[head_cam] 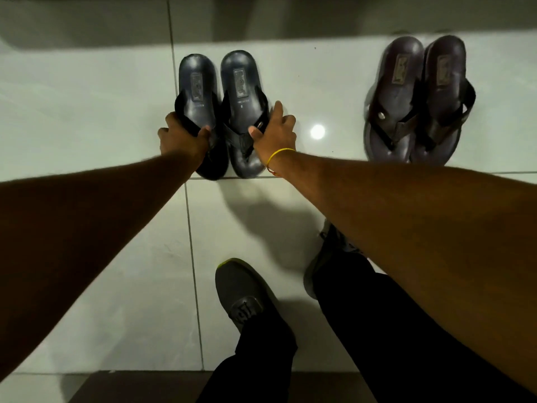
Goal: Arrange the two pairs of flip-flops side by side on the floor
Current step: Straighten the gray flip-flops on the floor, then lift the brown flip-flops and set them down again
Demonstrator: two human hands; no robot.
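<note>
A dark blue pair of flip-flops stands together on the white tiled floor at centre, heels away from me. My left hand (181,139) grips the strap of the left blue flip-flop (196,85). My right hand (274,132), with a yellow thread at the wrist, holds the strap edge of the right blue flip-flop (241,82), thumb on the strap and index finger stretched along its side. A brown pair of flip-flops (415,103) sits side by side to the right, a wide gap from the blue pair.
My two feet in grey sneakers (241,295) stand on the tiles below the blue pair, with black trousers above them. A wall base (261,16) runs along the top. A darker floor strip (139,386) lies at the bottom edge.
</note>
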